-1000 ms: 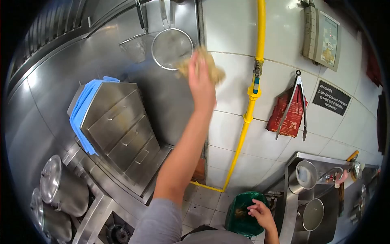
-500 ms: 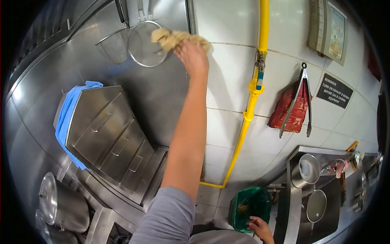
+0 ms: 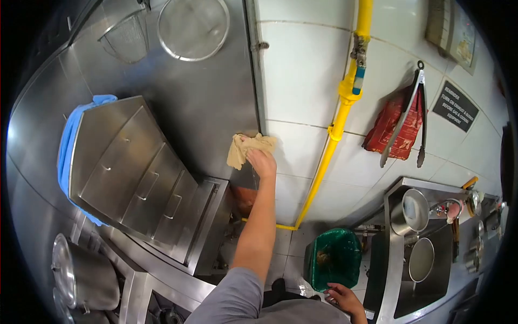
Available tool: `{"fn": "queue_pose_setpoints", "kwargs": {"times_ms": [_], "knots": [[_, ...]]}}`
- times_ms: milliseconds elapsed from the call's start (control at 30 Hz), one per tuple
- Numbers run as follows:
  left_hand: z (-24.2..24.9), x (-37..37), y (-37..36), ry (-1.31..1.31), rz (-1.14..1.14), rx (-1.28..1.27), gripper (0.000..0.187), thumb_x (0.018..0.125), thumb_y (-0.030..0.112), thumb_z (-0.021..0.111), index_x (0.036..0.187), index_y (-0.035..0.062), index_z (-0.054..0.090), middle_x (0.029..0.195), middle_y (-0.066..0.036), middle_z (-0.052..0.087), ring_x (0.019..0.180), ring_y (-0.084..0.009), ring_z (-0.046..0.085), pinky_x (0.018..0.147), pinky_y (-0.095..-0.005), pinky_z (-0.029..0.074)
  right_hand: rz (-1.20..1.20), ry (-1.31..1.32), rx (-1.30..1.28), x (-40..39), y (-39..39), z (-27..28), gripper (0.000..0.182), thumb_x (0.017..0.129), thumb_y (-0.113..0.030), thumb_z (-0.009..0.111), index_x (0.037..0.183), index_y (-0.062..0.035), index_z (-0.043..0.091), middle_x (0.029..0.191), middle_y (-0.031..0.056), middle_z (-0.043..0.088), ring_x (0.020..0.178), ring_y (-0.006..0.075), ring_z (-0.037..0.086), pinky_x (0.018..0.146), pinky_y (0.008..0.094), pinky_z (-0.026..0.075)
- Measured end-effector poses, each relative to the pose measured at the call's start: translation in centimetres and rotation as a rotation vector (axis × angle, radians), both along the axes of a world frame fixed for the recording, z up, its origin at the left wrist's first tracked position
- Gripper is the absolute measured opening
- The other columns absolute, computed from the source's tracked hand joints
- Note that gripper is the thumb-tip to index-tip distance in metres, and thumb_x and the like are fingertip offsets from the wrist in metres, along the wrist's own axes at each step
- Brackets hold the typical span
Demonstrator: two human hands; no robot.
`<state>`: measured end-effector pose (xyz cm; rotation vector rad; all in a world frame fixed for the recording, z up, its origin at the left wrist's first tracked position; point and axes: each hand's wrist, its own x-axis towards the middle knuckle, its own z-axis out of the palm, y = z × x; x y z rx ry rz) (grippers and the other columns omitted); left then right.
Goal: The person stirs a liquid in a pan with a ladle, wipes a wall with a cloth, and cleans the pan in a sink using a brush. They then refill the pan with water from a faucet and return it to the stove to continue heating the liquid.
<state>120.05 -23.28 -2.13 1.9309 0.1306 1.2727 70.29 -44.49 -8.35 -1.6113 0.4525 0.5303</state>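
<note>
My left hand [image 3: 261, 162] is closed on a crumpled beige cloth [image 3: 241, 153]. The cloth lies against the edge where the steel wall panel [image 3: 216, 97] meets the white tiles [image 3: 302, 70]. Down at the lower right, my right hand [image 3: 345, 300] hangs beside the rim of a green-lined bin [image 3: 345, 245]. Its fingers are loosely bent and apart, with nothing visible in them. A round mesh strainer [image 3: 193, 27] and a mesh basket [image 3: 128, 38] hang on the panel above the cloth.
A steel drawer-fronted unit [image 3: 135, 178] with a blue cloth [image 3: 70, 146] stands left, near a lidded pot [image 3: 89, 272]. A yellow pipe [image 3: 324, 156] runs down the tiles. Tongs [image 3: 403, 119] hang by a red packet [image 3: 393, 135]. A sink [image 3: 431, 286] holding a strainer is right.
My left hand has moved the cloth down from beside the round strainer along the panel edge. The view has tilted lower. My right hand stays near the bin.
</note>
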Motion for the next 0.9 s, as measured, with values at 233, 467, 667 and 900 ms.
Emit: {"fn": "queue_pose_setpoints", "kwargs": {"times_ms": [233,467,667,900], "knots": [[-11.8,-0.1,-1.0,0.345,-0.134,-0.203,0.043,0.090,0.011,0.043,0.123,-0.0164,0.045,0.125,-0.034,0.045,0.116,-0.0471,0.040,0.103,-0.0516,0.029,-0.059,0.106,0.080,-1.3,0.0,-0.6,0.039,0.098,-0.019,0.053,0.131,0.0019,0.048,0.106,0.0083,0.067,0.090,0.0139,0.064,0.075,0.0250,0.049],[-23.1,3.1,-1.0,0.352,-0.077,-0.342,0.040,0.090,0.012,0.044,0.119,-0.0151,0.045,0.125,-0.034,0.045,0.117,-0.0460,0.041,0.104,-0.0477,0.029,-0.150,0.195,0.017,-3.1,-1.2,0.0,0.040,0.099,-0.019,0.050,0.132,0.0030,0.046,0.111,0.0107,0.066,0.089,0.0165,0.066,0.076,0.0280,0.049],[-28.9,3.4,-1.3,0.380,-0.171,-0.757,0.033,0.089,0.012,0.044,0.111,-0.0113,0.052,0.113,-0.026,0.055,0.107,-0.0363,0.054,0.089,-0.0416,0.043,-0.189,0.245,-0.003,-5.2,-1.8,0.0,0.041,0.099,-0.017,0.048,0.134,0.0052,0.043,0.108,0.0145,0.067,0.086,0.0216,0.068,0.072,0.0285,0.051],[-24.5,-0.9,2.3,0.884,-0.652,-1.280,0.028,0.091,0.009,0.044,0.114,0.0016,0.057,0.107,-0.010,0.059,0.099,-0.0205,0.060,0.080,-0.0334,0.049,-0.102,0.270,0.046,-4.5,-2.3,-0.1,0.042,0.099,-0.018,0.049,0.135,0.0029,0.042,0.112,0.0112,0.065,0.090,0.0168,0.065,0.076,0.0267,0.049]]}}
